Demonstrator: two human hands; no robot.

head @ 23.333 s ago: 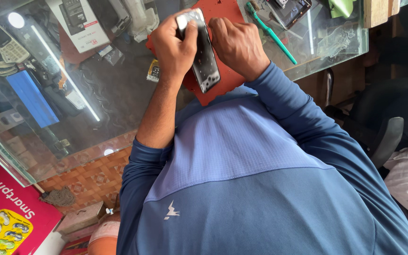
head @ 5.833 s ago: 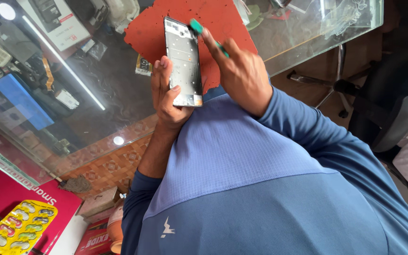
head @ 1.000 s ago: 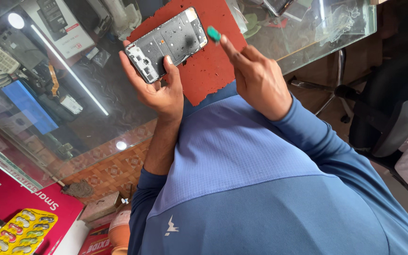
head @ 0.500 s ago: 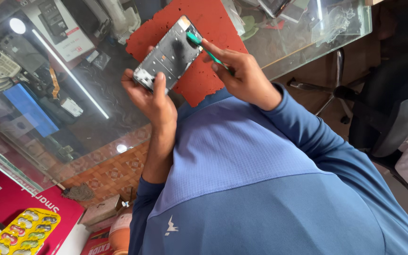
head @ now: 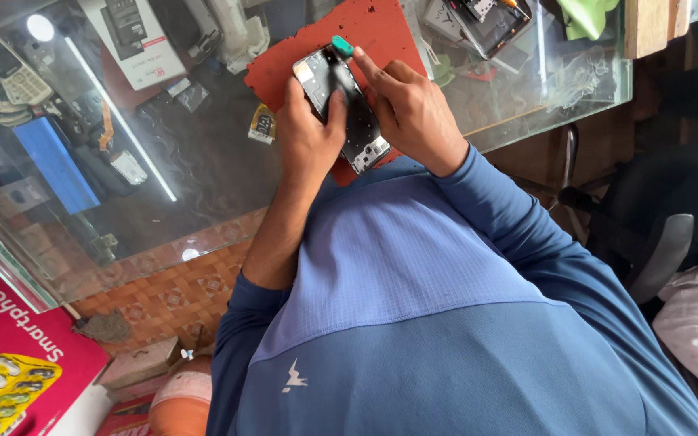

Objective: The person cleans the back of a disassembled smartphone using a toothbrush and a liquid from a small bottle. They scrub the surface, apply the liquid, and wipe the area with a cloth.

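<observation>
The left hand [head: 310, 137] should grip the opened black phone [head: 342, 109] tight while the right hand [head: 409, 113], pinching the green-tipped tool [head: 341, 46], pushes gently.

One opened phone [head: 341, 109], one green tool [head: 342, 45], one red mat [head: 365, 32], two hands [head: 309, 137].

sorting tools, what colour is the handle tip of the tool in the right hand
Green, seen in the head view: tool handle tip by the right hand.

We are at a phone repair shop: a glass counter [head: 203, 202] displays old handsets [head: 2, 69], parts and boxes [head: 135, 40].
</observation>
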